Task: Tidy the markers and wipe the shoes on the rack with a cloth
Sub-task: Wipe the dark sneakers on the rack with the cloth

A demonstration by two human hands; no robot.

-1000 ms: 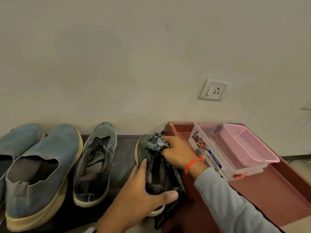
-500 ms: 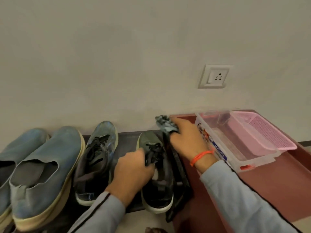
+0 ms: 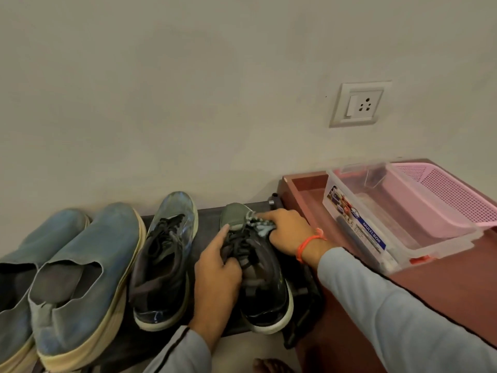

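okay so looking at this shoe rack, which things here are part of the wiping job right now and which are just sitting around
In use:
cloth, bunched under the right hand
dark laced shoe, steadied by the left hand
other laced shoe and blue slip-ons, on the rack

Lying about:
clear box
pink basket
wall socket
maroon tray

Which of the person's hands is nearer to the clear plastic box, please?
The right hand, pressing the cloth on the shoe's toe beside the clear plastic box. The left hand grips the laces on the shoe's far side.
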